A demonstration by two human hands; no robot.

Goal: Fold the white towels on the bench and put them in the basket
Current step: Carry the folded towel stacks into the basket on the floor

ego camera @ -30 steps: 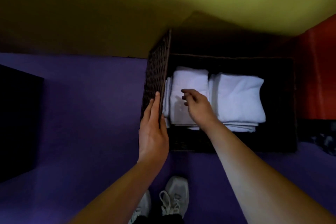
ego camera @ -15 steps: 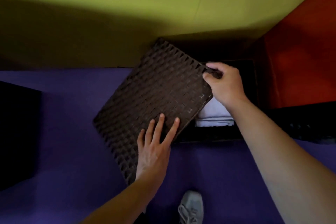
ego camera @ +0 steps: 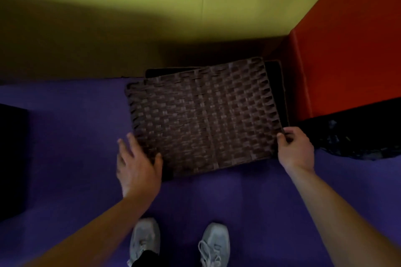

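Right grip (ego camera: 294, 149) pinches woven lid (ego camera: 201, 119); left grip (ego camera: 135, 163) presses flat; lid lies crosswise over basket (ego camera: 276, 84).

Purple floor (ego camera: 65, 136) — lidded wicker basket (ego camera: 280, 93), grey shoes (ego camera: 213, 243) standing on it

A dark brown woven lid (ego camera: 204, 119) lies nearly flat across the top of the basket (ego camera: 276, 89), covering almost all of the opening and sitting slightly askew, its left edge jutting past the basket's side while a narrow dark strip of the basket's rim and interior shows along the right and at the back left. The basket stands on the purple floor, close against the yellow-green wall and just beside a red block on its right. The lid's checkered weave runs in rows, with a straight seam down its middle. No towel can be seen under the lid.
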